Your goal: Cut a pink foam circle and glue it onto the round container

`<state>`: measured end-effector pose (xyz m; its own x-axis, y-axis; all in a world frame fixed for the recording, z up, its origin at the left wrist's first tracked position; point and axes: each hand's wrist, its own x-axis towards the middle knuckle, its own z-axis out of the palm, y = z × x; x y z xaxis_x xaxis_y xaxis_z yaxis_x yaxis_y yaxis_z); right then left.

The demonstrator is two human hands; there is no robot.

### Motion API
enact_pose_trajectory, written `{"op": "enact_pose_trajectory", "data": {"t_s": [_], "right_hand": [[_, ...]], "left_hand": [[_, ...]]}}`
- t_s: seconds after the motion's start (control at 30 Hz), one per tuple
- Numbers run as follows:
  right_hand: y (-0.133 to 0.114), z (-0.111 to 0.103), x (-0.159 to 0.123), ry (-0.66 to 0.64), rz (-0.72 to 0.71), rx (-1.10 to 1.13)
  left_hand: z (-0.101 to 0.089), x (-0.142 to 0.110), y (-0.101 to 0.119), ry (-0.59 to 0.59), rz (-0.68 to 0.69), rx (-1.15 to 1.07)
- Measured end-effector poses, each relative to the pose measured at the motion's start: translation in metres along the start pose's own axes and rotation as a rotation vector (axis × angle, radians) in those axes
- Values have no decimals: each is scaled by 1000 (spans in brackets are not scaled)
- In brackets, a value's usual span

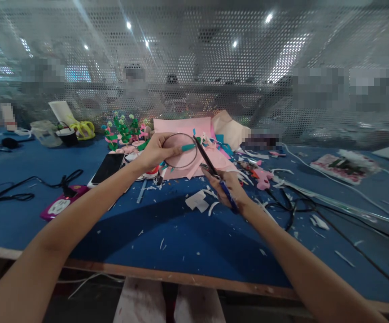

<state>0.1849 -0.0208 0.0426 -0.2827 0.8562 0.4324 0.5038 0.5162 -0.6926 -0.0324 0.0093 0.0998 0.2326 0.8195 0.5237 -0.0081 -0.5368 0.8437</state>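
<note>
A thin, dark-rimmed hoop (180,168) is pinched in my left hand (155,150), the thumb lying across it. At the thumb's tip a small teal strip (188,147) reaches to the hoop's right edge. My right hand (229,188) is closed around blue-handled scissors (209,162). Their dark blades point up and away, with the tips beside the hoop's right side. Whether the blades touch the strip, I cannot tell. Pink paper sheets (182,124) and cut scraps lie behind and beneath both hands.
Green and pink craft plants (123,132) stand behind my left hand, near a phone (108,168). A purple power socket (64,202) sits left. To the right are a pink glue gun (263,177), cables and a plastic packet (344,167). A perforated screen (194,54) rises behind.
</note>
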Motion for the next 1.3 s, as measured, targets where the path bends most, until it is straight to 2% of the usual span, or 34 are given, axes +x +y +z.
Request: {"op": "enact_pose_trajectory", "data": {"t_s": [0.13, 0.33, 0.5, 0.97, 1.3], "right_hand": [[3, 0, 1, 40, -35, -94], [8, 1, -3, -88, -39, 18], [6, 1, -4, -127, -22, 75], [2, 1, -4, -140, -34, 118], [0, -1, -4, -146, -18, 126]], "left_hand": [[1, 1, -3, 13, 3, -9], [1, 2, -6, -23, -11, -29], [1, 1, -6, -38, -29, -48], [2, -1, -5, -37, -120, -27], [2, -1, -5, -43, -154, -92]]}}
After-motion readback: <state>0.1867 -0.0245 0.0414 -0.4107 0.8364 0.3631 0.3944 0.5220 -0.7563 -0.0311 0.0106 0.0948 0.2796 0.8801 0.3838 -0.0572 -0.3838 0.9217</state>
